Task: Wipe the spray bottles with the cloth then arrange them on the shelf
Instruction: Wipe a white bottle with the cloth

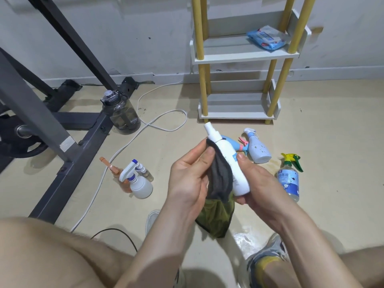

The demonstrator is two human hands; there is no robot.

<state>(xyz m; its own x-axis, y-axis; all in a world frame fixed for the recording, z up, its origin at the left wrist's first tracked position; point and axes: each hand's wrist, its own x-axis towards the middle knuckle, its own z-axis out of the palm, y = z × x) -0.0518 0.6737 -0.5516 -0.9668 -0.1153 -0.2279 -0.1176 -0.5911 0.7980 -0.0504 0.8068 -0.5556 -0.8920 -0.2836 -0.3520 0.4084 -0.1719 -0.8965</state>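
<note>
Shelf [243,59] tiers stand against the wall, a wipes packet [268,38] on the upper one; trigger sprayers [258,150] sit on the floor below. Nearer, the right hand [253,183] grips the slim white spray bottle's [230,161] base while the left hand [189,177] pinches the grey cloth [220,175] against its side. Turning the bottle would let the cloth reach all round.

Up and left of the left hand [189,175], a dark clear jug [121,113] stands on the floor [322,132] against a grey metal frame [31,109], with a weight plate [20,146] farther left and a white cable [175,110] looping past the jug. A blue packet [268,37] lies far above the right hand [255,179]. Below the left hand are a slipper [152,220] and a black cable [113,229]; a shoe [268,252] sits below the right hand.
</note>
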